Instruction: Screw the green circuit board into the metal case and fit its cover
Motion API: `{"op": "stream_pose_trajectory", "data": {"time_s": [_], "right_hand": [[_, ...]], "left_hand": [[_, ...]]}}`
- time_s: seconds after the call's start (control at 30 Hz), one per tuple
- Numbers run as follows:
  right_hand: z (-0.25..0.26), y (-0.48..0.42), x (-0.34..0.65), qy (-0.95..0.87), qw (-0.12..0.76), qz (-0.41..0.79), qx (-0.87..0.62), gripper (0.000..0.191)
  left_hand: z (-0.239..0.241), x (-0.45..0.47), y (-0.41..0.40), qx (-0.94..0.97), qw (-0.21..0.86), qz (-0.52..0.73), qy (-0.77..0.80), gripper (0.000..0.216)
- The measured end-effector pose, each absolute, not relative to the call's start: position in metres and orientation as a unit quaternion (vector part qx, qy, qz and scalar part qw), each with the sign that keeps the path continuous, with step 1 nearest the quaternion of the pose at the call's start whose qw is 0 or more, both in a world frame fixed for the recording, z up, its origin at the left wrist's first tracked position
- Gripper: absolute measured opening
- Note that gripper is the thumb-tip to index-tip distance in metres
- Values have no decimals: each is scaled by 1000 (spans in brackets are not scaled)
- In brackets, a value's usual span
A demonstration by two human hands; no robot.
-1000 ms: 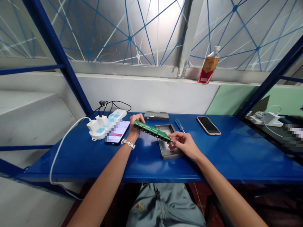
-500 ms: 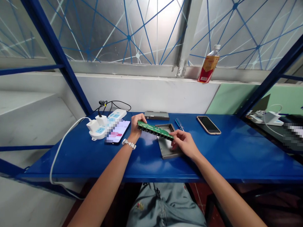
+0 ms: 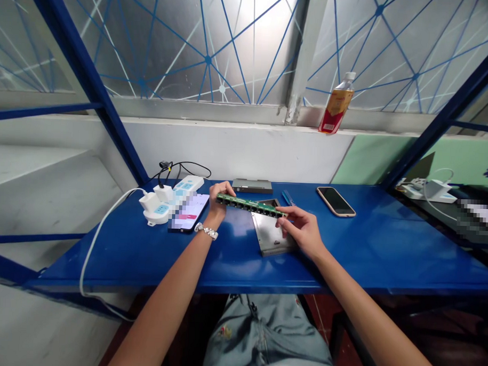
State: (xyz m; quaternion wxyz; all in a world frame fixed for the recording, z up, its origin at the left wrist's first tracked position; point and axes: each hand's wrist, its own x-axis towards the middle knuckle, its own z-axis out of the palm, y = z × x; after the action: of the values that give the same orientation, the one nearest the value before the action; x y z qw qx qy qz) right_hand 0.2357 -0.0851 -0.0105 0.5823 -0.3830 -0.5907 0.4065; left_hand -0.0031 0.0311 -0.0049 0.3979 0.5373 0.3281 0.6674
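Observation:
A green circuit board (image 3: 251,205) with a row of dark ports along its near edge is held up above the table between both hands. My left hand (image 3: 220,199) grips its left end, fingers curled round it. The right end is pinched between the thumb and fingers of my right hand (image 3: 300,227). Below the board, partly covered by it and by my right hand, a grey metal tray-like casing (image 3: 272,240) lies on the blue table (image 3: 233,262). Behind the casing, a blue-handled screwdriver (image 3: 287,198) is partly visible.
A grey metal cover (image 3: 252,186) lies at the table's back edge. On the left are a white power strip (image 3: 158,213) with plugs and a lit phone (image 3: 190,216). Another phone (image 3: 336,201) lies to the right. A drink bottle (image 3: 337,106) stands on the sill.
The board has turned nearer to level, showing less of its green face, with its right end higher. My right hand's fingers have risen slightly with it.

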Motion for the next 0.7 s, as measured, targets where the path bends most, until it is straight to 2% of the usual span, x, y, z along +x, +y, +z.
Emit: {"op": "stream_pose_trajectory", "data": {"time_s": [0.13, 0.3, 0.43, 0.7], "right_hand": [[-10, -84, 237, -587, 599, 389, -381, 40], [-10, -81, 241, -561, 616, 378, -404, 39], [-10, -80, 241, -553, 614, 395, -401, 41], [-11, -81, 237, -556, 655, 352, -372, 46]], "left_hand": [[-3, -2, 33, 530, 425, 661, 318, 25], [3, 6, 25, 455, 552, 630, 301, 16], [10, 8, 18, 411, 576, 623, 334, 20], [16, 1, 16, 409, 591, 584, 378, 45]]}}
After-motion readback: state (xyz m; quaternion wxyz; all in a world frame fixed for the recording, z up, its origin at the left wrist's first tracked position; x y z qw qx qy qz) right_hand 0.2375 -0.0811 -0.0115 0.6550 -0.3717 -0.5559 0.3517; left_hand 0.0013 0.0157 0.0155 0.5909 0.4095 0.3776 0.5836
